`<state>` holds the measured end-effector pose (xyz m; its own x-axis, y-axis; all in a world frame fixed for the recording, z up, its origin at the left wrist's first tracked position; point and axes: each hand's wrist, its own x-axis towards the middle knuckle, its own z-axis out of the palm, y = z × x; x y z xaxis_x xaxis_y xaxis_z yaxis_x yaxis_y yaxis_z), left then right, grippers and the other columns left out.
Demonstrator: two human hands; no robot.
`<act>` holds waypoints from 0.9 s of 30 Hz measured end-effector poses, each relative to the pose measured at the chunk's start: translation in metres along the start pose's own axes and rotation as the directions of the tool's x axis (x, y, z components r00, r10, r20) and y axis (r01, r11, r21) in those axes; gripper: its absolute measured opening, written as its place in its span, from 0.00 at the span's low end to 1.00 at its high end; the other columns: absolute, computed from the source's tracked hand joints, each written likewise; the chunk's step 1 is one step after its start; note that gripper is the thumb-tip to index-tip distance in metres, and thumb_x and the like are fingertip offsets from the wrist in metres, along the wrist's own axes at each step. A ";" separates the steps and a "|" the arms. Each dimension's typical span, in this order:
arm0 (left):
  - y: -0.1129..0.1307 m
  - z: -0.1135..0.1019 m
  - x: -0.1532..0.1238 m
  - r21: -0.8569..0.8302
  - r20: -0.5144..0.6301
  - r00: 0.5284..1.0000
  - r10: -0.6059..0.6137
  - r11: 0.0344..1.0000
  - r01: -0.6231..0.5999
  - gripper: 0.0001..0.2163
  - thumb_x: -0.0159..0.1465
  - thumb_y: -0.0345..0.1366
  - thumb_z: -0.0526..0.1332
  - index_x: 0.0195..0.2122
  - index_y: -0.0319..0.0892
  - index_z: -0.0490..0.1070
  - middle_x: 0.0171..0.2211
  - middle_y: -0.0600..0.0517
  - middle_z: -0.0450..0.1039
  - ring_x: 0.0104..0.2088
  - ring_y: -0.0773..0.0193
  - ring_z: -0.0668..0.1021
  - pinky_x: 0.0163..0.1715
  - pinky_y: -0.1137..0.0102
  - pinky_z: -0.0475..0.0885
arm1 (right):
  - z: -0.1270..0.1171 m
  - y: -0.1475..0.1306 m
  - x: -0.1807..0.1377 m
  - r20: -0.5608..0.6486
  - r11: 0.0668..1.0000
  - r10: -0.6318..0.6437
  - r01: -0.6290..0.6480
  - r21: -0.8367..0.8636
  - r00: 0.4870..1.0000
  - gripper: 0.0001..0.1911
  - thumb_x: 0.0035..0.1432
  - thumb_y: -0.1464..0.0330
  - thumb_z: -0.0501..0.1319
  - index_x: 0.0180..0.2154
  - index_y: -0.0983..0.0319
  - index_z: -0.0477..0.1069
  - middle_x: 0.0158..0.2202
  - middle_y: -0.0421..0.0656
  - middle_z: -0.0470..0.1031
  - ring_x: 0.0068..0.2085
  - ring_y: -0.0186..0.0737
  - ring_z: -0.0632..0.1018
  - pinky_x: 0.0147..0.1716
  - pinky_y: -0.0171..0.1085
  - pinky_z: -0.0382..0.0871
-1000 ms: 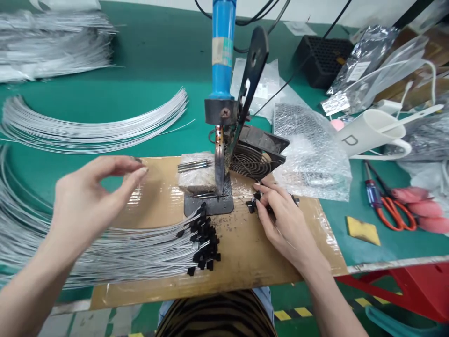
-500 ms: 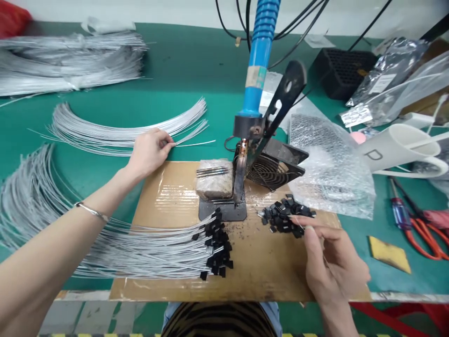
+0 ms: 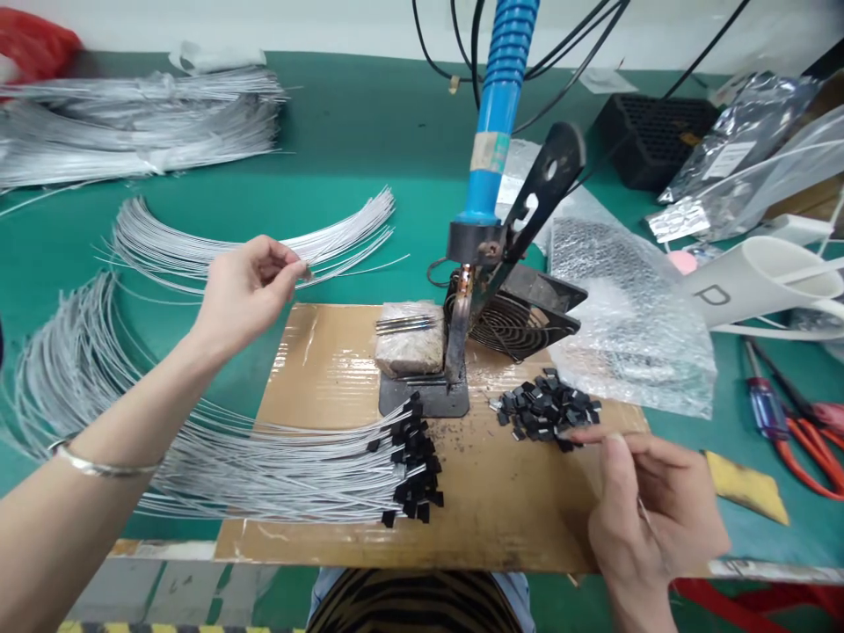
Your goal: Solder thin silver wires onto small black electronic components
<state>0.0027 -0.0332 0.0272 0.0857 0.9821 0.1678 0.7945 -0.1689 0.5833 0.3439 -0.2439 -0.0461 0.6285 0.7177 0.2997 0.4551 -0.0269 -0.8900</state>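
Note:
In the head view, my left hand (image 3: 247, 286) is closed in a pinch on a white wire at the near side of a loose bundle of white wires (image 3: 188, 251). My right hand (image 3: 656, 501) is partly curled, with a thin strand of solder wire (image 3: 646, 519) running through it. Its index fingertip is at the near edge of a pile of small black connectors (image 3: 544, 409). Between the hands, a soldering iron with a blue handle (image 3: 491, 149) points down in its stand. White wires with black connectors on their ends (image 3: 415, 466) lie in front of it.
A cardboard sheet (image 3: 501, 519) covers the front of the green table. Beside the iron are a wrapped block (image 3: 409, 352) and a black fan (image 3: 527, 312). At right lie bubble wrap (image 3: 626, 316), a white mug (image 3: 745, 281), a yellow sponge (image 3: 745, 488) and orange-handled pliers (image 3: 811, 453).
My left hand has moved left along the bundle, still pinched. My right hand has shifted slightly right and down, its index fingertip staying by the black connectors. The view has shifted slightly.

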 end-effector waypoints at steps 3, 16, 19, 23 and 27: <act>0.007 -0.016 -0.020 -0.041 -0.013 0.999 -0.039 0.998 0.039 0.13 0.69 0.42 0.63 0.44 0.35 0.79 0.34 0.52 0.81 0.34 0.65 0.80 0.39 0.71 0.74 | 0.001 -0.006 -0.002 -0.036 0.995 0.026 -0.022 0.096 0.999 0.17 0.71 0.58 0.63 0.32 0.60 0.73 0.28 0.42 0.75 0.28 0.42 0.79 0.33 0.43 0.72; 0.006 -0.027 -0.094 -0.308 0.650 0.759 0.038 0.926 0.218 0.08 0.63 0.37 0.68 0.26 0.47 0.83 0.20 0.51 0.75 0.22 0.65 0.72 0.22 0.73 0.67 | 0.028 -0.054 -0.034 0.722 0.842 0.152 -0.471 0.263 0.675 0.14 0.68 0.58 0.66 0.35 0.61 0.78 0.27 0.40 0.74 0.22 0.32 0.71 0.20 0.32 0.66; 0.015 -0.018 -0.101 -0.328 0.634 0.772 0.040 0.918 0.222 0.07 0.62 0.36 0.69 0.26 0.48 0.83 0.20 0.52 0.75 0.22 0.65 0.72 0.21 0.73 0.67 | 0.037 -0.060 -0.034 0.729 0.830 0.169 -0.495 0.258 0.663 0.14 0.66 0.60 0.68 0.30 0.61 0.75 0.25 0.37 0.72 0.20 0.29 0.65 0.17 0.30 0.58; 0.021 -0.017 -0.105 -0.367 0.587 0.809 0.040 0.903 0.222 0.08 0.62 0.37 0.68 0.26 0.48 0.83 0.20 0.51 0.75 0.20 0.66 0.70 0.18 0.74 0.64 | 0.043 -0.058 -0.036 0.732 0.759 0.213 -0.582 0.294 0.647 0.15 0.64 0.61 0.70 0.28 0.61 0.73 0.23 0.34 0.68 0.17 0.26 0.62 0.16 0.30 0.51; 0.022 -0.015 -0.109 -0.367 0.566 0.824 0.013 0.899 0.238 0.09 0.64 0.38 0.67 0.27 0.49 0.84 0.21 0.52 0.76 0.18 0.69 0.67 0.16 0.75 0.61 | 0.045 -0.059 -0.037 0.769 0.681 0.297 -0.690 0.245 0.566 0.18 0.62 0.57 0.71 0.28 0.61 0.72 0.16 0.32 0.64 0.15 0.26 0.61 0.16 0.30 0.50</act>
<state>0.0017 -0.1452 0.0330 0.4216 0.8544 -0.3037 0.5140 0.0507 0.8563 0.2655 -0.2380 -0.0204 0.0053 0.9334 -0.3587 -0.2785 -0.3432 -0.8970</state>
